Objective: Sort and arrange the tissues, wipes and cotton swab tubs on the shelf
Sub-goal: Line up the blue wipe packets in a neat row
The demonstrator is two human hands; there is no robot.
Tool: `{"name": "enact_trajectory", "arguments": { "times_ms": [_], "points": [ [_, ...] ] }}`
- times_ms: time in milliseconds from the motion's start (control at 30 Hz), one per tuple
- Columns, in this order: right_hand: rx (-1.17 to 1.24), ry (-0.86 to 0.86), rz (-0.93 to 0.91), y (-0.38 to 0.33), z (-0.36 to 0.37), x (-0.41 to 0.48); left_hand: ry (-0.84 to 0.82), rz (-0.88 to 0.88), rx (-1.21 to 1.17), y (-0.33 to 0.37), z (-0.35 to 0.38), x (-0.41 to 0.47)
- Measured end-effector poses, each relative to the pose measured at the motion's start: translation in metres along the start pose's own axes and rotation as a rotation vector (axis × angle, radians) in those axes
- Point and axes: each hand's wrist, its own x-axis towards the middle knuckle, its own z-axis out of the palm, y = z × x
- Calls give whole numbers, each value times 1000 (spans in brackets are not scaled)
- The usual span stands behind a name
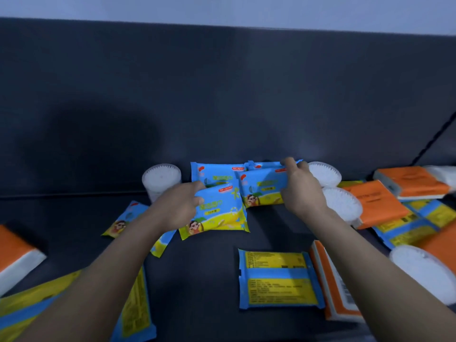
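My left hand (181, 204) grips the left edge of a blue and yellow wipes pack (219, 213) at the middle of the dark shelf (209, 272). My right hand (299, 187) pinches the top right corner of a second wipes pack (262, 188) beside it. Two more wipes packs (214, 174) lean against the back wall behind these. A cotton swab tub (161, 180) stands upright to the left. Two swab tubs (325, 174) lie on their sides just right of my right hand.
Orange tissue packs (375, 203) are piled at the right, one more (14, 253) at the left edge and one (333, 282) near the front. A wipes pack lies face down (277, 280) at front centre; others lie front left (135, 304) and right (407, 230). Another swab tub (424, 272) lies front right.
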Motion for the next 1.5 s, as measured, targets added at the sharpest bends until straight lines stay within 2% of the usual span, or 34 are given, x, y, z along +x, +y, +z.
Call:
{"name": "enact_trajectory", "arguments": {
  "times_ms": [133,333,500,700,967,1100,1267,1333,1400,1500],
  "points": [
    [-176,-4,-21,2,3,6,-55,41,161,7,1,16],
    [-415,-15,-88,7,5,12,-246,16,171,-1,15,37],
    [-434,-40,-163,13,6,19,-268,38,154,-1,19,44],
    [-440,-63,-215,18,11,24,-387,-30,101,3,14,42],
    [-478,-73,-248,18,13,26,-417,-92,7,6,12,35],
    [-477,-88,-250,17,13,25,-478,-73,132,2,19,30],
    [-477,-94,-256,17,11,24,-328,1,67,8,17,28],
    [-481,-88,-265,18,11,24,-233,36,199,16,13,30],
    [-491,-63,-270,18,10,25,-49,99,343,21,11,34],
    [-506,-7,-275,19,11,28,266,220,425,13,17,41]
  ]
}}
